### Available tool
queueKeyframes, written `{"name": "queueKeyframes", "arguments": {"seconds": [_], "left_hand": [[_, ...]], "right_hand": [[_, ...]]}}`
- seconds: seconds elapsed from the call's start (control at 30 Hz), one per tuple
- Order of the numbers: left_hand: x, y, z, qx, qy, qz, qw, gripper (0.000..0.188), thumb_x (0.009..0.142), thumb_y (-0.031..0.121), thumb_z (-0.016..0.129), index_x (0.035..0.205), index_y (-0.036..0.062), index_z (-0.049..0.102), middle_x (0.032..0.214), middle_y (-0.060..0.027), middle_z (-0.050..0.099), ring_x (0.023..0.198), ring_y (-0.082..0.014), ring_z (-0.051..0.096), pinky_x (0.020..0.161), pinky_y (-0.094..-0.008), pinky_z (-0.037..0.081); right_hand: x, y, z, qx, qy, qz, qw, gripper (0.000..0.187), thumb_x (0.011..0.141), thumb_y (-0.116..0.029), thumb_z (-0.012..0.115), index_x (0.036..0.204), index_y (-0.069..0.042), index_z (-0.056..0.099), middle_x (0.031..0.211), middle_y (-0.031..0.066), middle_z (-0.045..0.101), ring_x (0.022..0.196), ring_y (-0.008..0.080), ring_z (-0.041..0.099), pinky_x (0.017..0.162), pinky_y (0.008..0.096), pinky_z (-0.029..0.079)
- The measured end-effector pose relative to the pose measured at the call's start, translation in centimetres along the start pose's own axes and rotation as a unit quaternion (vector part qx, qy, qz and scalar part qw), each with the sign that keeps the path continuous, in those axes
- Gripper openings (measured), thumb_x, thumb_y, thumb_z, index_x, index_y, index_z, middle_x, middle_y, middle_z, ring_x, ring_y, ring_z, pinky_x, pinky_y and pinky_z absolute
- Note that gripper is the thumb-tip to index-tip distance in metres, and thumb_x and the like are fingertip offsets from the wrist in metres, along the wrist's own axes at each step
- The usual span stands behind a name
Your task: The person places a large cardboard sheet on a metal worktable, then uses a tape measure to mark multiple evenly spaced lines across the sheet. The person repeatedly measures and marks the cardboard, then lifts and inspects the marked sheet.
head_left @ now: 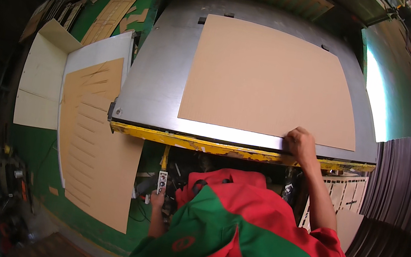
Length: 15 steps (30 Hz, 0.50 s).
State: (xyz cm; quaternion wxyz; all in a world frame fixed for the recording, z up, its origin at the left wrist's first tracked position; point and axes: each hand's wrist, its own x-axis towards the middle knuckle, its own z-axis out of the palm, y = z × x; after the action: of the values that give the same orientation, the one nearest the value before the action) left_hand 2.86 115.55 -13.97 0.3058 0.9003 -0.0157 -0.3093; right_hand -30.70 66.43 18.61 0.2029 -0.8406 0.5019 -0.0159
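Note:
A large brown cardboard sheet (272, 80) lies flat on a grey metal press bed (164, 68). My right hand (300, 143) is closed at the sheet's near edge, right of its middle, with the fingers curled over that edge. Low on the left, my left hand (157, 198) meets the lower end of a small push-button control box (163, 181), below the yellow front rail (187, 141). The fingers of that hand are too small and partly hidden to make out their grip.
Left of the bed, slotted cardboard sheets (103, 166) lie on a pale board beside an upright white panel (37, 86). A tall stack of dark-edged sheets (401, 181) stands at right. Under the rail is a pale slotted panel (341, 190). Cables hang near the control box.

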Motion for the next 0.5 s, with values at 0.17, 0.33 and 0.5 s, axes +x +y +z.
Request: {"name": "queueKeyframes", "arguments": {"seconds": [0.17, 0.33, 0.5], "left_hand": [[-0.2, 1.3, 0.0, -0.074, -0.111, -0.095, 0.986, 0.054, 0.083, 0.049, 0.084, 0.093, -0.0026, 0.072, 0.082, -0.0093, 0.071, 0.070, -0.0186, 0.067, 0.067, -0.0341, 0.052], [-0.5, 2.5, 0.0, -0.136, -0.211, -0.169, 0.953, 0.051, 0.084, 0.048, 0.085, 0.097, 0.0016, 0.070, 0.077, -0.0048, 0.068, 0.064, -0.0152, 0.064, 0.057, -0.0319, 0.049], [-1.2, 2.6, 0.7, -0.119, -0.206, -0.178, 0.955, 0.048, 0.084, 0.048, 0.085, 0.099, 0.0040, 0.074, 0.086, -0.0027, 0.070, 0.071, -0.0136, 0.063, 0.065, -0.0322, 0.051]], "right_hand": [[-4.9, -1.1, 1.8, -0.057, 0.067, -0.112, 0.990, 0.071, 0.078, -0.041, 0.084, 0.135, -0.006, 0.060, 0.129, 0.0230, 0.062, 0.120, 0.0378, 0.060, 0.100, 0.0478, 0.049], [-7.9, -1.4, 5.0, -0.317, 0.049, -0.121, 0.939, 0.091, 0.083, -0.037, 0.074, 0.161, -0.016, 0.032, 0.159, 0.0314, 0.035, 0.149, 0.0415, 0.036, 0.120, 0.0536, 0.026], [-7.1, 0.7, 7.8, -0.253, 0.166, -0.165, 0.939, 0.071, 0.086, -0.007, 0.057, 0.155, -0.011, 0.042, 0.158, 0.0286, 0.039, 0.149, 0.0396, 0.037, 0.118, 0.0510, 0.028]]}}
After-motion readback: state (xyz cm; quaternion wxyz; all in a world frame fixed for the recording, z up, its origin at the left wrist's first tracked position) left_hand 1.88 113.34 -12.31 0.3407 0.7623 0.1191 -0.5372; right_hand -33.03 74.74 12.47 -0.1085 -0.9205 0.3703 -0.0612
